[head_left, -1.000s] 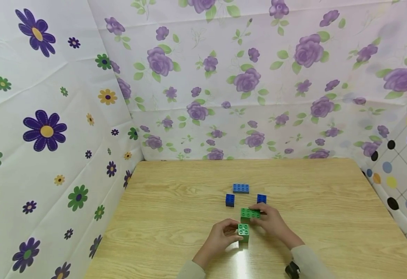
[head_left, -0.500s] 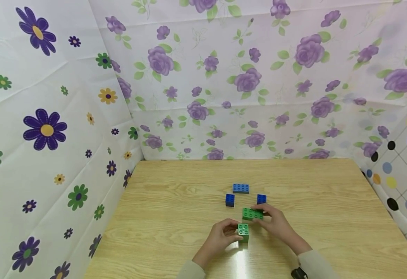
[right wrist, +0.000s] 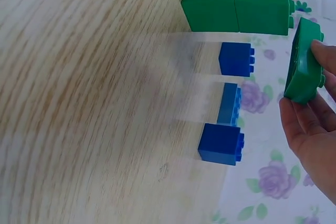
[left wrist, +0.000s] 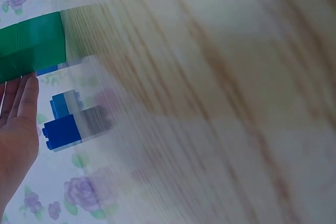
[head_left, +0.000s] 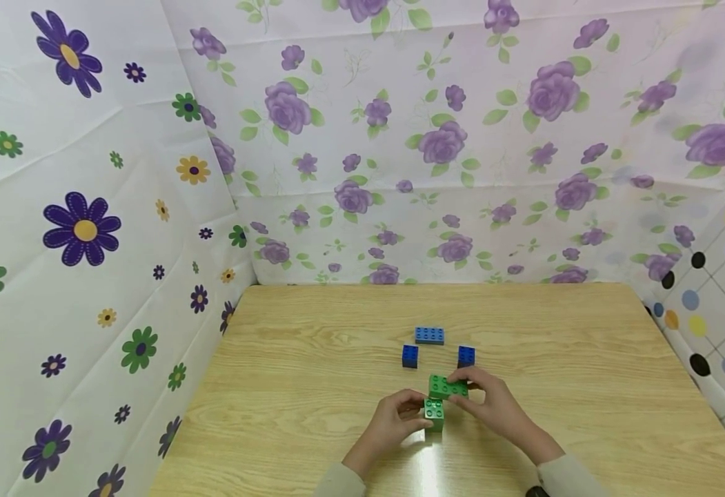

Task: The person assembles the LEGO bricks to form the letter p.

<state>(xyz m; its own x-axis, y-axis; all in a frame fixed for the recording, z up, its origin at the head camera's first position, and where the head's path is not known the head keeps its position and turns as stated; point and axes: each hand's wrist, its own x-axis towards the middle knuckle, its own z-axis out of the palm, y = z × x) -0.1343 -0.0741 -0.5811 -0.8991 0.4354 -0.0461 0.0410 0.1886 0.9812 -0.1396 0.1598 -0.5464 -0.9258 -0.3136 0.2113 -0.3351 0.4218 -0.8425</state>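
We see that the left hand (head_left: 392,422) grips the green stack (head_left: 434,420), which stands upright on the counter (head_left: 312,359). The right hand (head_left: 492,407) pinches the long green brick (head_left: 439,386) above the counter, near the stack's top. Behind are three blue bricks (head_left: 410,357).
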